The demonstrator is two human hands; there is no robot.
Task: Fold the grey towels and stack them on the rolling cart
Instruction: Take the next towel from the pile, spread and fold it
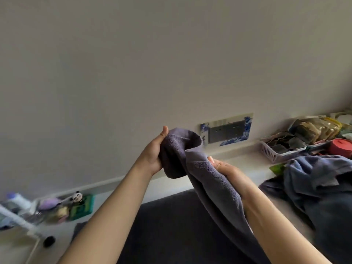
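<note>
Grey towel (207, 180) hangs bunched between both hands.

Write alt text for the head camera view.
Two bare hands hold a grey towel up before a plain wall, left hand gripping its bunched top, right hand lower down. Blue-grey laundry is heaped at right.

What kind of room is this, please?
Probably a bedroom or other room in a home. A grey towel is held up in both hands before a plain wall with a decorated socket plate; baskets of small household items and a heap of blue laundry lie nearby.
</note>
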